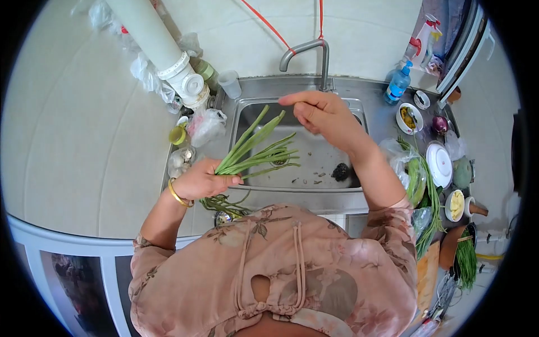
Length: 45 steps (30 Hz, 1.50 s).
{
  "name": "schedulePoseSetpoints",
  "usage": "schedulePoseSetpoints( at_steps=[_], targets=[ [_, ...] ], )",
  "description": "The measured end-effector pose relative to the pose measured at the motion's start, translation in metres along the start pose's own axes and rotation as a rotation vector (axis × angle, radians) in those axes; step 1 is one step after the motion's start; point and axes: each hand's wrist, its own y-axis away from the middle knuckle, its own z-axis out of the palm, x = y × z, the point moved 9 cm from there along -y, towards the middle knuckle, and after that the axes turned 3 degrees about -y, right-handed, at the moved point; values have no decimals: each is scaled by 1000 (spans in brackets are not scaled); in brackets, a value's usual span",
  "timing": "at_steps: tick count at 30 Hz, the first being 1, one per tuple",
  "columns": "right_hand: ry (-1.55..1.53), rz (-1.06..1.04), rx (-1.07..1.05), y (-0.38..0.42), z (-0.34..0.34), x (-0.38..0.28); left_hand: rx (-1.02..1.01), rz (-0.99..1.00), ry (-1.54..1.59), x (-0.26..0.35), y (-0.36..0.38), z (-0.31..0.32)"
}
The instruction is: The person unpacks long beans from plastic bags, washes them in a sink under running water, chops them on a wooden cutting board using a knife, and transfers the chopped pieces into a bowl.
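Note:
My left hand (205,180), with a gold bangle at the wrist, is closed round a bunch of long green beans (252,149). One end of the bunch fans out over the sink (233,140), and darker bean ends (224,205) show below the hand, over the counter's front edge. Above the sink, right of the bean tips, is my right hand (325,115). Its index finger reaches left while the other fingers curl in; whatever they may hold is hidden. Small green scraps and a dark scouring pad (340,172) lie on the sink floor.
A grey faucet (309,48) rises behind the sink. On the right stand a blue pump bottle (398,83), a bowl of food (409,118), a white plate (438,164) and leafy greens (429,196). Plastic bags (208,126) and a white pipe (149,33) are on the left.

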Motion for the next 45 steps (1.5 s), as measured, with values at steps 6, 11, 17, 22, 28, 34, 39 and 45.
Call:
schedulePoseSetpoints(
  at_steps=[6, 11, 17, 22, 28, 34, 39, 45],
  targets=[
    [1107, -606, -184, 8, 54, -34, -7, 8, -14, 1, 2, 1],
    [1304, -641, -141, 3, 58, -10, 4, 28, -22, 0, 5, 1],
    [-115, 127, 234, -34, -37, 40, -7, 39, -59, 9, 16, 4],
    [-322, 268, -194, -33, 20, 43, -14, -10, -57, 3, 14, 3],
    [-59, 319, -448, -24, 41, 29, -16, -48, -5, -3, 12, 3],
    [622, -289, -365, -29, 41, 16, -42, -62, 17, -3, 12, 3],
    [436, -140, 27, -45, 23, 44, 11, -10, 22, 2, 4, 3],
    [-595, 265, 115, -52, -18, 96, 41, 2, 49, 10, 11, 1]
  ],
)
